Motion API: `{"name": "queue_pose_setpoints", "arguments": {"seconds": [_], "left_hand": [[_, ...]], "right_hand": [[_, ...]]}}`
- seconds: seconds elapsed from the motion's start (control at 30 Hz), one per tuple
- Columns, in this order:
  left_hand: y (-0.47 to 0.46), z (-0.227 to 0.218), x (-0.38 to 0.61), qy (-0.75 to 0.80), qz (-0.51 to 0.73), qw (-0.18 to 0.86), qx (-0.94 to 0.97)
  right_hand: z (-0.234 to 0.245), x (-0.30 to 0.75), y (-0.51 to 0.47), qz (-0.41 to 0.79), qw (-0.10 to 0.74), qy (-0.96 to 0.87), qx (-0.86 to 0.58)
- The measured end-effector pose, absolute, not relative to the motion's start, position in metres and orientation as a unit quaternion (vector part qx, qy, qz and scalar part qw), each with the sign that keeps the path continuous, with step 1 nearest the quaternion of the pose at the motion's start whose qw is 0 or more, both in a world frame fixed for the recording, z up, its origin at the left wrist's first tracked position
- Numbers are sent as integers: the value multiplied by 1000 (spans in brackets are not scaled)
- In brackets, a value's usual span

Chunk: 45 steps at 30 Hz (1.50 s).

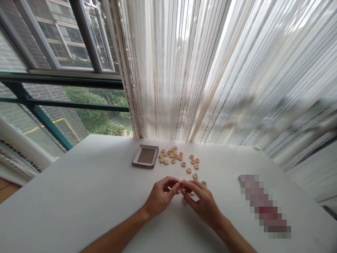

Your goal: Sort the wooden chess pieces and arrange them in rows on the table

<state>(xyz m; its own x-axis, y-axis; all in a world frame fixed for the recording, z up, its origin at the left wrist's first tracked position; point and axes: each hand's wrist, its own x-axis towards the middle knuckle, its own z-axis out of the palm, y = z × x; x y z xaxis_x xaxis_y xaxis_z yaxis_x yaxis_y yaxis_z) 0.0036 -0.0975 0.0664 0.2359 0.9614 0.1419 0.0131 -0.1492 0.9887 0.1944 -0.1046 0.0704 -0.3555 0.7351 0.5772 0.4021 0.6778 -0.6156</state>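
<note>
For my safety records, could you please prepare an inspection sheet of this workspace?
Surface: white table.
Working things: round pieces, loosely scattered, some with red or dark marks, some plain; a flat square case lies to their left.
Clutter: a pixelated object at the right; its identity cannot be told.
Grips: left grip and right grip meet at one of the pieces; which one holds it is unclear.
Cables: nothing seen on the table.
Surroundings: sheer striped curtain behind the table; window at the left, greenery outside.
</note>
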Motion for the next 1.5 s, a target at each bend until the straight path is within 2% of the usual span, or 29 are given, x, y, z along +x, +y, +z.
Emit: {"name": "queue_pose_setpoints", "arguments": {"seconds": [0.6, 0.97, 1.23, 1.5], "left_hand": [[-99, 71, 0, 379, 446, 477, 655], [-101, 62, -5, 367, 461, 368, 719], [-106, 65, -6, 330, 418, 282, 798], [-104, 68, -8, 328, 418, 281, 799]], "right_hand": [[76, 195, -106, 240, 451, -776, -369], [82, 193, -108, 370, 444, -718, -387], [74, 192, -112, 392, 435, -685, -434], [78, 192, -112, 420, 427, -674, -432]]}}
